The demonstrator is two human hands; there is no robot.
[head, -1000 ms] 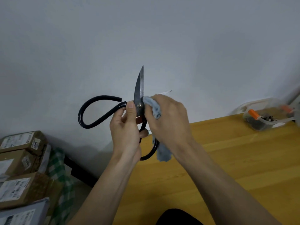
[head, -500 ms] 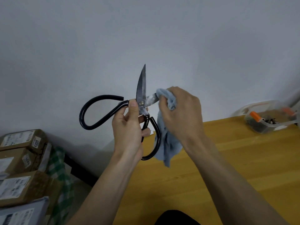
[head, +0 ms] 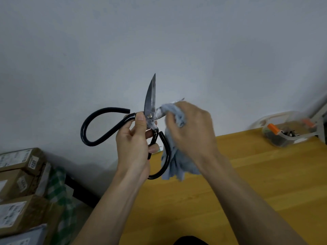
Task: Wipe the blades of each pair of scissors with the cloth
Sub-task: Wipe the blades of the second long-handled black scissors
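A large pair of scissors with black looped handles is held up in front of the wall, blades spread apart. My left hand grips it at the pivot, thumb by the rivet. One blade points straight up. The other blade slants to the right and is mostly wrapped in a pale blue cloth. My right hand grips that cloth around the blade; only the blade's base and tip show. The cloth's loose end hangs down beside the lower handle loop.
A yellow wooden table lies below my hands. At its far right stands a clear plastic container with small parts and orange pieces. Cardboard boxes and green checked fabric sit on the left, beyond the table edge.
My right hand with the cloth has slid from the pivot outward along the right-slanting blade. The left hand and scissors have stayed almost still.
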